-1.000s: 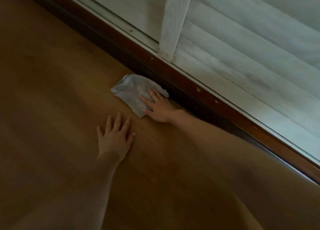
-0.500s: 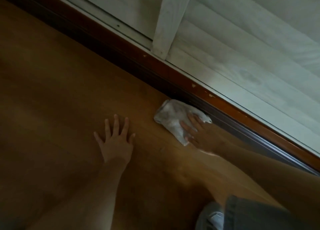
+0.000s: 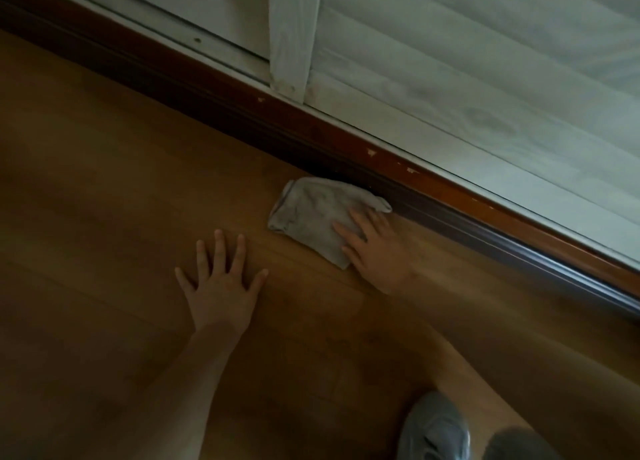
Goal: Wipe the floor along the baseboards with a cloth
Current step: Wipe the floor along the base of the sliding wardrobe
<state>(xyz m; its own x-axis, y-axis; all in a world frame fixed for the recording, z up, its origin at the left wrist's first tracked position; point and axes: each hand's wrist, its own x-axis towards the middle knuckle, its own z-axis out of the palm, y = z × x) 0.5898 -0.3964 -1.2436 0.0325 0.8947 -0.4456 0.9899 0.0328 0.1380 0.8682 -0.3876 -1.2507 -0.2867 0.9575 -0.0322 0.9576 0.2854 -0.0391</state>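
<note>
Wood floor (image 3: 104,217) — crumpled cloth (image 3: 311,217), flat hands (image 3: 375,248)

Right hand (image 3: 375,248) presses cloth (image 3: 318,217) on floor (image 3: 104,182) against baseboard (image 3: 346,148).

A crumpled grey cloth (image 3: 317,219) lies flat on the wooden floor (image 3: 104,200), touching the dark baseboard (image 3: 242,120).

The left hand (image 3: 221,286) is lying flat with its fingers spread, arm straight. The right hand (image 3: 375,248) is pressing down with straight fingers, its arm reaching forward.
</note>
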